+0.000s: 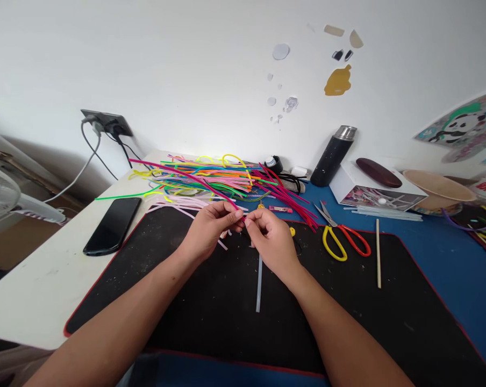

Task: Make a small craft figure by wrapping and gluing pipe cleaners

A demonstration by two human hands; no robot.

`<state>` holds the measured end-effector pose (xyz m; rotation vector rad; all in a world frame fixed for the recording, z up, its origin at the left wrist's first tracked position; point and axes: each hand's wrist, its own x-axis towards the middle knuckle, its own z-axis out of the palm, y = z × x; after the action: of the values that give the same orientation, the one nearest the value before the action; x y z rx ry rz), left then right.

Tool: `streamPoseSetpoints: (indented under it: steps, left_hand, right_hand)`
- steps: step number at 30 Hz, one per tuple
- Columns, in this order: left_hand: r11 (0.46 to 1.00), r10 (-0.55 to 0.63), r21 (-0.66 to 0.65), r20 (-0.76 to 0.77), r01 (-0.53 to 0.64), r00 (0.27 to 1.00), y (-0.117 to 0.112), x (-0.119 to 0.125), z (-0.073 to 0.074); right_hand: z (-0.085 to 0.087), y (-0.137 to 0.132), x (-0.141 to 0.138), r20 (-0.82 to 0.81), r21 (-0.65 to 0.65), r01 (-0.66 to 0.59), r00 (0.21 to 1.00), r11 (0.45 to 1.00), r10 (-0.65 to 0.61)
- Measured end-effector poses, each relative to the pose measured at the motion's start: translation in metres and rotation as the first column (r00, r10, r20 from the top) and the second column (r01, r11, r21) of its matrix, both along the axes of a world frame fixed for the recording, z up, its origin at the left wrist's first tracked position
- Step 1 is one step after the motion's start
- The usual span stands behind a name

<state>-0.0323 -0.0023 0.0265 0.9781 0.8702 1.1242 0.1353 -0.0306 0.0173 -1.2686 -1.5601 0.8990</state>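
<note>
Between my two hands, above the black mat (211, 322), is a magenta pipe cleaner (186, 176). My left hand (213, 226) pinches it between thumb and fingers, and its long free part runs up and to the left over the colourful pile. Close beside, my right hand (269, 234) is closed with thumb and forefinger at the pipe cleaner's near end; the fingertips hide that end. Below my right hand a translucent glue stick (259, 285) lies on the mat. Small pale pieces and a yellow bit (292, 231) show partly behind the hands.
A heap of colourful pipe cleaners (211, 174) lies at the back. Scissors (340, 236) and a wooden stick (378, 252) rest to the right. A phone (113, 226) is on the left. Behind stand a black flask (332, 158) and a white box (350, 180).
</note>
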Motion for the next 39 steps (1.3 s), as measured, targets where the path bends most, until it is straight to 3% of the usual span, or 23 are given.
streamPoseSetpoints:
  steps: [8, 20, 28, 33, 39]
  left_hand:
    - [0.991, 0.019, 0.132, -0.142, 0.0, 0.99, 0.0032, -0.0036, -0.0005]
    - [0.958, 0.074, 0.286, -0.278, 0.009, 0.958, 0.0006, -0.0045, -0.0044]
    - [0.891, 0.168, 0.449, -0.466, 0.069, 0.869, -0.0017, -0.0052, -0.0078]
    - [0.943, 0.085, 0.329, -0.364, 0.043, 0.928, -0.0028, -0.0009, -0.0054]
    - [0.988, 0.032, 0.156, -0.187, -0.002, 0.982, 0.0006, -0.001, -0.002]
  right_hand:
    - [0.0012, 0.001, 0.0028, 0.17, 0.116, -0.028, 0.985, 0.993, 0.008]
    - [-0.0024, 0.0008, 0.0029, 0.302, 0.17, -0.047, 0.953, 0.984, -0.007]
    - [0.0005, 0.0014, 0.0034, 0.406, 0.129, -0.066, 0.914, 0.989, 0.008]
    - [-0.0026, 0.0022, 0.0033, 0.382, 0.104, -0.043, 0.924, 0.994, 0.0]
    - [-0.0027, 0.0022, 0.0029, 0.17, 0.044, -0.028, 0.985, 0.999, 0.02]
